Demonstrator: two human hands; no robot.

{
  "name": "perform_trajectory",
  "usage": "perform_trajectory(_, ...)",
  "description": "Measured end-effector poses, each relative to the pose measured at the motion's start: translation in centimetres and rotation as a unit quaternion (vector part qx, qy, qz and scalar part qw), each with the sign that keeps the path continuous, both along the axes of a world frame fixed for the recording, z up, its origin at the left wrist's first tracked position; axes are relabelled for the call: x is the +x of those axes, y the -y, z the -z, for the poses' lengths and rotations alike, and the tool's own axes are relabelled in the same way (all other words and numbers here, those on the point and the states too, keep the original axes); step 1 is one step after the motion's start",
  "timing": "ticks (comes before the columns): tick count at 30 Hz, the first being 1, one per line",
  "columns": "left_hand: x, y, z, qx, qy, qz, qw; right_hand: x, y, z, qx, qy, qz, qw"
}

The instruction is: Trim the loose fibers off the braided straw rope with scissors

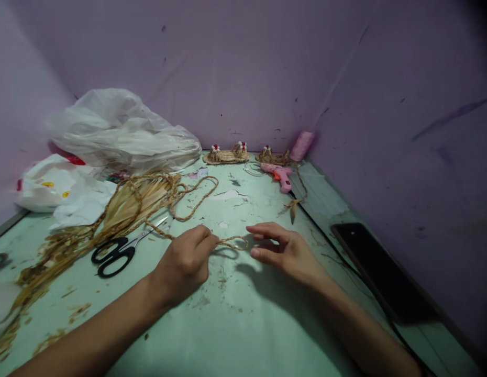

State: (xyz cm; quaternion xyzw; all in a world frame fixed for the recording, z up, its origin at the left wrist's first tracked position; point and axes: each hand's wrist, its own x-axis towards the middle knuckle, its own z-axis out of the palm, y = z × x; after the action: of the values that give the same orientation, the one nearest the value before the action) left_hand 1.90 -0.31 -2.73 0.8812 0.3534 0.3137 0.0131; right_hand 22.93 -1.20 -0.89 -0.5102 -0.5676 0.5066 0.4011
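My left hand point(189, 260) is closed on a braided straw cord point(197, 208) near the middle of the table. A small loop of the cord sticks out to the right of its fingers. Just right of that loop, my right hand point(285, 250) is open, thumb and fingers apart, holding nothing. The cord runs back leftward from my left hand, over the tips of black-handled scissors point(123, 251), to a bundle of dry straw point(128, 204).
Plastic bags point(125, 131) lie at the back left. Small woven slippers point(228, 156), a pink glue gun point(278, 174) and a pink thread spool point(302, 145) are by the wall. A dark phone point(385, 272) and a black cable lie at the right. Straw scraps litter the left.
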Motion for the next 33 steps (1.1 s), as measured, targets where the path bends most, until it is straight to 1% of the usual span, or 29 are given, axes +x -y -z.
perform_trajectory(2,0.1,0.1,0.0,-0.008,-0.015,0.009,1.0,0.0,0.1,0.5,0.117,0.074,-0.033,0.99)
perform_trajectory(4,0.3,0.2,0.0,-0.016,-0.032,0.013,0.999,-0.1,0.2,1.0,0.205,0.16,-0.064,0.963)
perform_trajectory(6,0.4,0.3,0.0,-0.025,-0.038,0.01,0.999,0.0,0.4,1.3,0.257,0.24,-0.082,0.932)
perform_trajectory(8,0.5,0.4,0.0,-0.035,-0.04,0.006,0.999,0.1,0.5,1.5,0.284,0.3,-0.092,0.906)
perform_trajectory(11,0.5,0.5,0.2,-0.042,-0.046,0.0,0.998,0.1,0.5,1.5,0.307,0.361,-0.101,0.875)
perform_trajectory(14,0.5,0.6,0.3,-0.023,-0.063,-0.014,0.998,0.0,0.4,1.5,0.315,0.385,-0.099,0.862)
perform_trajectory(17,0.5,0.6,0.1,0.015,-0.1,-0.03,0.994,-0.2,0.4,1.6,0.314,0.386,-0.095,0.862)
perform_trajectory(19,0.4,0.6,0.0,0.032,-0.117,-0.031,0.992,-0.3,0.4,1.6,0.311,0.375,-0.09,0.869)
perform_trajectory(22,0.2,0.5,-0.2,0.034,-0.126,-0.023,0.991,-0.3,0.4,1.7,0.306,0.351,-0.09,0.88)
perform_trajectory(24,0.1,0.4,-0.3,0.033,-0.138,-0.012,0.99,-0.3,0.5,1.7,0.305,0.343,-0.099,0.883)
perform_trajectory(26,0.0,0.3,-0.3,0.038,-0.149,0.002,0.988,-0.3,0.5,1.7,0.313,0.342,-0.112,0.879)
perform_trajectory(29,-0.1,0.2,-0.4,0.037,-0.153,0.017,0.987,-0.2,0.3,1.6,0.336,0.351,-0.134,0.864)
perform_trajectory(31,0.0,0.2,-0.5,0.031,-0.155,0.015,0.987,0.0,0.1,1.4,0.343,0.369,-0.138,0.853)
perform_trajectory(33,0.2,0.4,-0.5,0.025,-0.164,0.006,0.986,0.4,-0.1,0.9,0.335,0.389,-0.126,0.849)
